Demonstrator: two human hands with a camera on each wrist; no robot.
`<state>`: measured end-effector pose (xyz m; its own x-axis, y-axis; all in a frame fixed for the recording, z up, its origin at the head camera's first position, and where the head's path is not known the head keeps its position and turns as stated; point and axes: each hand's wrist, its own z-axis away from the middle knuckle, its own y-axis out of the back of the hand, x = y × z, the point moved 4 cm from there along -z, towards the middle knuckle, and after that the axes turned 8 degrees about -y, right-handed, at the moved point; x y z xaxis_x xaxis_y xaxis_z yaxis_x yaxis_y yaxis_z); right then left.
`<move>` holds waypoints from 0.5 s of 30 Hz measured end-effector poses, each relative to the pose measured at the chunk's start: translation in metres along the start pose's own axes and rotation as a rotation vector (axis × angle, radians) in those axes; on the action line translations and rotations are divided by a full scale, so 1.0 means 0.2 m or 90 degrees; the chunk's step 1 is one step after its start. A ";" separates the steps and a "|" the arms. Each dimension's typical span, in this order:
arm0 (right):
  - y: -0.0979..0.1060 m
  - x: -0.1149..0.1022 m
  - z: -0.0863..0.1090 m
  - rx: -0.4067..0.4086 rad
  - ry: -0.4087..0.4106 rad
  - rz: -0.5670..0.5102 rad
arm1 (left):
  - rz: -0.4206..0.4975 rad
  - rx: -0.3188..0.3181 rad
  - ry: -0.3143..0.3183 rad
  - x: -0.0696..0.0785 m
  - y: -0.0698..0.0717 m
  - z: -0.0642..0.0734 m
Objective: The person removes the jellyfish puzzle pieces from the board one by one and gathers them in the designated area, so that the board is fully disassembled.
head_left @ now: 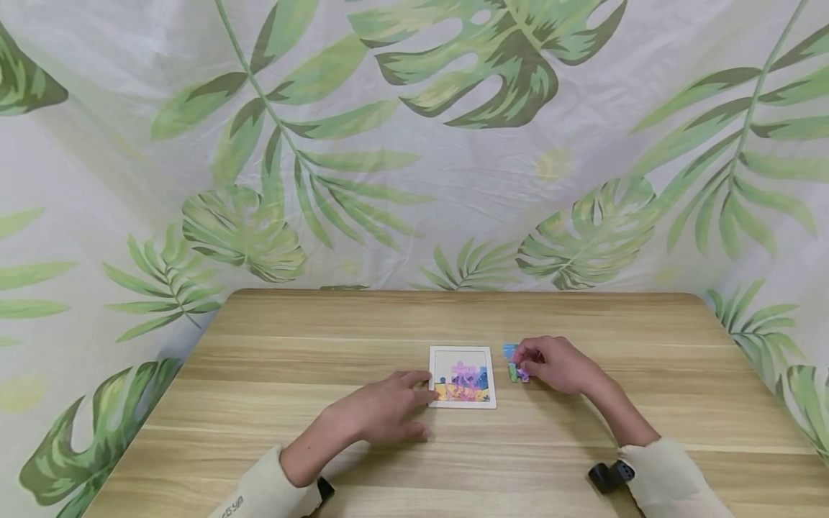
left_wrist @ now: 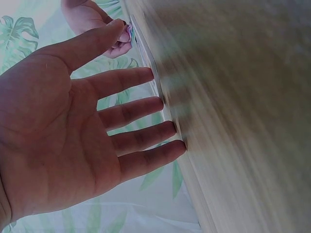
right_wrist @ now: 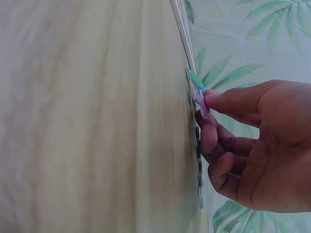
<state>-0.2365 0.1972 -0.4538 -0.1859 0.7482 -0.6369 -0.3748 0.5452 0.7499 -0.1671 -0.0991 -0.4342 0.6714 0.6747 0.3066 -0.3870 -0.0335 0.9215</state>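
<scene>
A white-framed puzzle board (head_left: 493, 385) lies on the table, its lower part filled with joined colourful pieces (head_left: 461, 388) and its upper part pale. My left hand (head_left: 382, 410) has its fingers spread and straight, fingertips at the board's left edge. To the right of the board, my right hand (head_left: 558, 365) pinches a puzzle piece (right_wrist: 199, 94) between thumb and fingers; green, blue and pink show on it in the right wrist view. The piece is tilted, close to the tabletop. A blue loose piece (head_left: 509, 350) lies beside these fingers, and more pieces are partly hidden under the hand.
The wood-grain table (head_left: 291, 360) reaches back to a leaf-patterned curtain (head_left: 414, 180). Each wrist wears a small black camera, the right one (head_left: 610, 476) standing out below the sleeve (head_left: 670, 478). Several thin pieces (right_wrist: 199, 167) lie flat beneath the right hand.
</scene>
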 end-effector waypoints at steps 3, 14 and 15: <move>0.00 0.00 0.00 -0.001 -0.001 0.005 | 0.000 0.000 0.001 0.00 0.00 0.00; -0.01 -0.01 0.00 -0.004 -0.013 0.018 | 0.006 0.002 0.002 0.00 0.01 0.00; -0.01 -0.01 0.00 -0.003 -0.013 0.018 | 0.008 0.002 0.003 0.00 0.01 0.00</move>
<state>-0.2354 0.1942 -0.4535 -0.1778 0.7712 -0.6112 -0.3742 0.5214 0.7669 -0.1671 -0.0990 -0.4329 0.6641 0.6772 0.3168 -0.3932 -0.0440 0.9184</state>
